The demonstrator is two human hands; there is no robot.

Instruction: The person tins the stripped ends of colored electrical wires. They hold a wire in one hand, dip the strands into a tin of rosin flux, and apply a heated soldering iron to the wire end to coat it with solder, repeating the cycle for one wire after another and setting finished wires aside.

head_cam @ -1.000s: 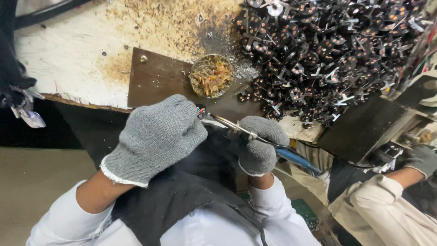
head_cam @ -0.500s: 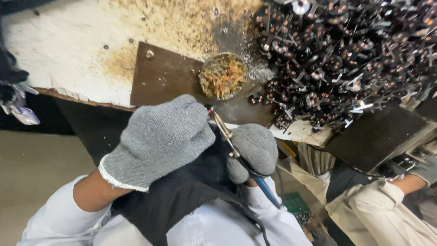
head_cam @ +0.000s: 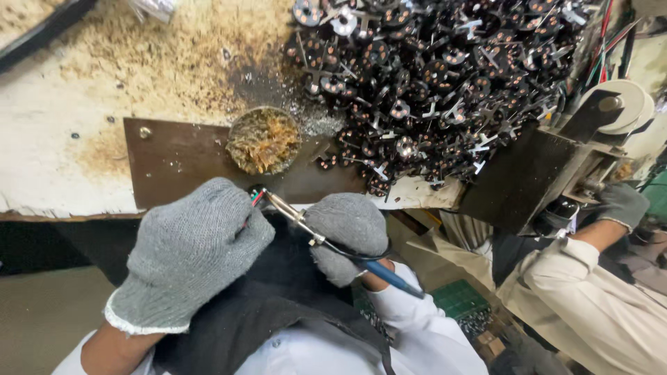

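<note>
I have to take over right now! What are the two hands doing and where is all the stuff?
Left hand: gloved, closed around a small part with thin coloured wires poking out at the top.
Right hand: gloved, holds a soldering iron with a blue handle; its tip meets the wires.
Round tin of brown wire wool sits on the brown plate just ahead.
Big pile of small dark parts lies to the right on the bench.
A co-worker's gloved hand is at the far right.
How many parts are done cannot be told.

A worker wears 2 grey knitted gloves with pale rolled cuffs, one on the left hand (head_cam: 191, 260) and one on the right hand (head_cam: 347, 236), white sleeves (head_cam: 424, 326) and a dark apron (head_cam: 278, 298).
</note>
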